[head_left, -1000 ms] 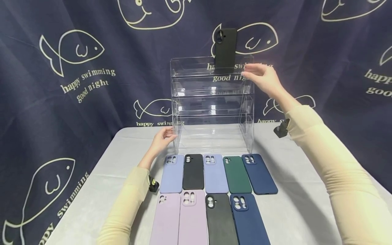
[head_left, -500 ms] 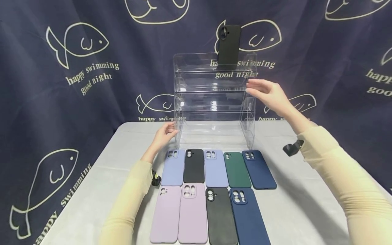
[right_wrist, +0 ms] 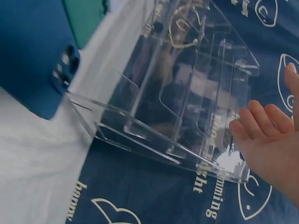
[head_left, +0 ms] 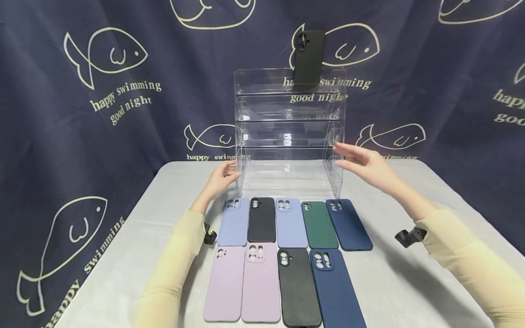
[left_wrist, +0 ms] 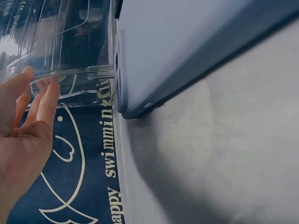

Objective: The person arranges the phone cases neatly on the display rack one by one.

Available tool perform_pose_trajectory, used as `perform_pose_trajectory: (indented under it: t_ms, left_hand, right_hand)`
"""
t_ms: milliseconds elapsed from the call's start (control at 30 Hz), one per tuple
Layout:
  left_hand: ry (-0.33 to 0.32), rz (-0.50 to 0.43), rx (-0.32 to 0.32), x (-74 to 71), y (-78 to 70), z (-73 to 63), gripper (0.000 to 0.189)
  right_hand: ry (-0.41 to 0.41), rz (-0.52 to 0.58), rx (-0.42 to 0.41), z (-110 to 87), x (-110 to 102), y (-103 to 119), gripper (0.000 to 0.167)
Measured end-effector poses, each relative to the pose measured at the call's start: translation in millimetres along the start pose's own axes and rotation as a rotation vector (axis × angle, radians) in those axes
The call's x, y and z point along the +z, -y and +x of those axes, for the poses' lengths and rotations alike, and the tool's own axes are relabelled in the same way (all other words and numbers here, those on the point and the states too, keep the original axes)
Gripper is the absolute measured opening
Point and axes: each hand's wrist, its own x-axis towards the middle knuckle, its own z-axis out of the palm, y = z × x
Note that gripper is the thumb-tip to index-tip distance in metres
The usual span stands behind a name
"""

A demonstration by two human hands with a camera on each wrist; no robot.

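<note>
A clear stepped display rack [head_left: 287, 146] stands at the back of the table. On its top tier a black phone case [head_left: 309, 59] stands upright. My left hand [head_left: 217, 183] holds the rack's left side edge between thumb and fingers; in the left wrist view the fingertips [left_wrist: 50, 91] lie at the clear side panel. By the rack's right side, around its lower tiers, is my right hand [head_left: 371, 169], with fingers extended and nothing in it. The right wrist view shows its fingers [right_wrist: 261, 122] loosely spread beside the clear plastic.
Two rows of phone cases lie in front of the rack: light blue [head_left: 292, 223], black [head_left: 262, 219], green [head_left: 320, 225] and dark blue [head_left: 350, 225] behind, lilac [head_left: 223, 284], black [head_left: 299, 287] and dark blue [head_left: 338, 291] nearer. A dark blue fish-print curtain [head_left: 135, 173] hangs behind the white table [head_left: 135, 259].
My right hand has moved down along the rack's right side, from the top tier to the lower tiers. The left hand stays at the left edge. The view has shifted slightly.
</note>
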Motion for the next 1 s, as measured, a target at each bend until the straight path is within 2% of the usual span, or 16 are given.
perform_pose_trajectory:
  t_ms: [200, 367, 600, 700, 1000]
  left_hand:
    - [0.015, 0.005, 0.008, -2.3, -6.7, 7.5, 0.053]
    - [0.016, -0.016, 0.018, -2.2, -5.8, 6.3, 0.053]
    - [0.022, -0.012, 0.011, 2.9, 5.8, -8.0, 0.053]
    - [0.017, -0.015, 0.025, 5.2, 10.1, -10.3, 0.053]
    - [0.005, -0.029, 0.021, 3.4, 5.2, -4.3, 0.053]
  right_hand:
    - [0.036, -0.017, -0.076, -28.3, 5.1, -7.0, 0.051]
    - [0.076, -0.009, -0.136, -50.2, 11.5, -9.8, 0.050]
    - [0.137, -0.032, -0.067, -79.8, 30.2, -10.9, 0.045]
    - [0.160, 0.006, -0.078, -88.1, 38.4, -14.1, 0.044]
    - [0.210, 0.083, -0.099, -97.2, 57.8, -25.1, 0.044]
